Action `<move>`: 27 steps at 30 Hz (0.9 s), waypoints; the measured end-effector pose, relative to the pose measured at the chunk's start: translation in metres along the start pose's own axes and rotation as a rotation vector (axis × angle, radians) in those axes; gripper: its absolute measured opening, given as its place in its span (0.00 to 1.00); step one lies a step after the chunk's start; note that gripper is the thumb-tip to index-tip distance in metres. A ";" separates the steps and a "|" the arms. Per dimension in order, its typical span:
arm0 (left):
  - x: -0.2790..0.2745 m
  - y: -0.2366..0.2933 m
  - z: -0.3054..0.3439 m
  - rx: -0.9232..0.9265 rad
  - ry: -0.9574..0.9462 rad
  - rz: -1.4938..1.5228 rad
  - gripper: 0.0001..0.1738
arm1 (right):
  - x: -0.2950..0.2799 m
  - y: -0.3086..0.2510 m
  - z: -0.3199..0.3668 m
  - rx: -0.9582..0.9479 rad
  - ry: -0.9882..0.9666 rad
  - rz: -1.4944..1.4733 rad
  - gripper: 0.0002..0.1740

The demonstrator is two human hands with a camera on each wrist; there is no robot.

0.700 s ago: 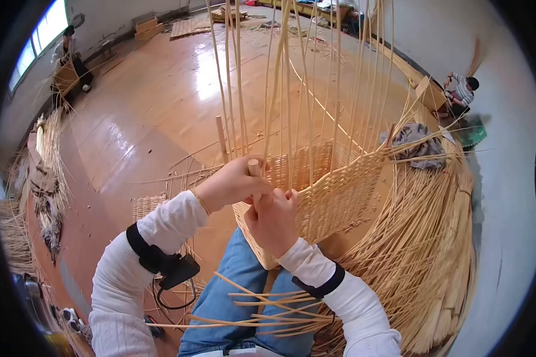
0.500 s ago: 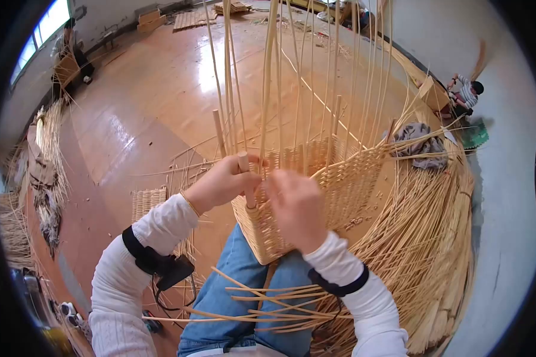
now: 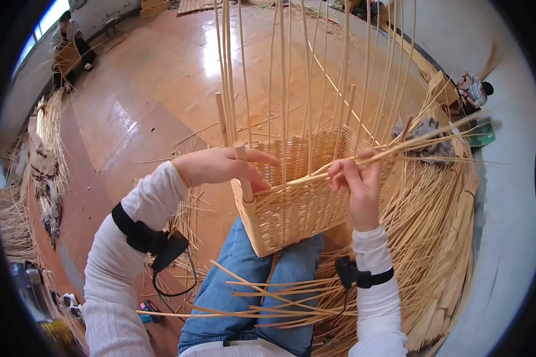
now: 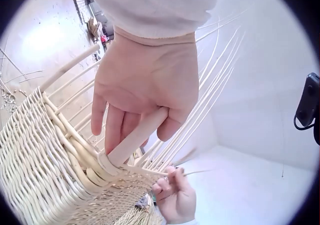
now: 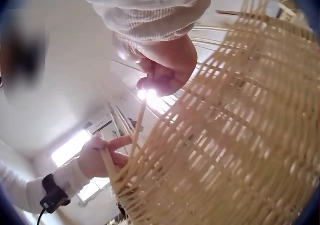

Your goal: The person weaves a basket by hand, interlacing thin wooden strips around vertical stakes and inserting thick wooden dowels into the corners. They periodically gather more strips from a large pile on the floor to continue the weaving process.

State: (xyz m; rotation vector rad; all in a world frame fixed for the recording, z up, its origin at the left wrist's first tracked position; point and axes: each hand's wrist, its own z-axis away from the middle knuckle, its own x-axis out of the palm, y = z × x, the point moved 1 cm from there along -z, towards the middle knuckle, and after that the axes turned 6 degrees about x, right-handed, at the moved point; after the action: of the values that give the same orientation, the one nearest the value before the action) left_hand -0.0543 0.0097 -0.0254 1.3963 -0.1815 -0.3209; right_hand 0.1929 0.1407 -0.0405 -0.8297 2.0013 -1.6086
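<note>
A wicker basket (image 3: pixel 304 217), tilted, rests against the knees, with tall thin stakes (image 3: pixel 284 89) rising from its sides. My left hand (image 3: pixel 215 166) is at its near-left corner, fingers stretched over the rim. The thick wooden corner post (image 4: pixel 137 140) passes between thumb and fingers without a curled grip. Farther right along the near rim, my right hand (image 3: pixel 364 193) pinches a bundle of long wicker strands (image 3: pixel 420 140) between thumb and fingers. These strands lie along the rim and point out to the right. The right wrist view has the woven wall (image 5: pixel 235 125) beside that hand.
Bundled wicker rods (image 3: pixel 429 238) are heaped on the right, with a grey cloth (image 3: pixel 423 134) at their top. Loose rods (image 3: pixel 286 291) cross the legs. More bundles (image 3: pixel 55 137) lie at left. Two people sit farther off, one on each side of the room.
From beside the left hand at the corner, my right hand has moved right along the rim, bringing strands down from upright to sideways. The left hand's fingers have straightened at the post.
</note>
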 end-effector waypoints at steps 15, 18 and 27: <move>0.079 -0.060 0.061 0.249 1.162 -0.022 0.20 | 0.033 0.057 0.026 0.106 0.298 -0.302 0.12; 0.102 -0.040 0.022 0.320 1.226 -0.150 0.17 | 0.040 0.058 0.039 0.138 0.343 -0.280 0.11; 0.081 -0.079 -0.007 0.011 0.877 -0.185 0.17 | 0.009 0.027 0.066 0.222 0.255 -0.405 0.13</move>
State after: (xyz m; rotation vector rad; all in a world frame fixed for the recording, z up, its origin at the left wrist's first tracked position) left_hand 0.0153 -0.0217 -0.1098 1.4499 0.6688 0.1607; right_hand 0.2260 0.0915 -0.0812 -1.0352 1.8486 -2.2170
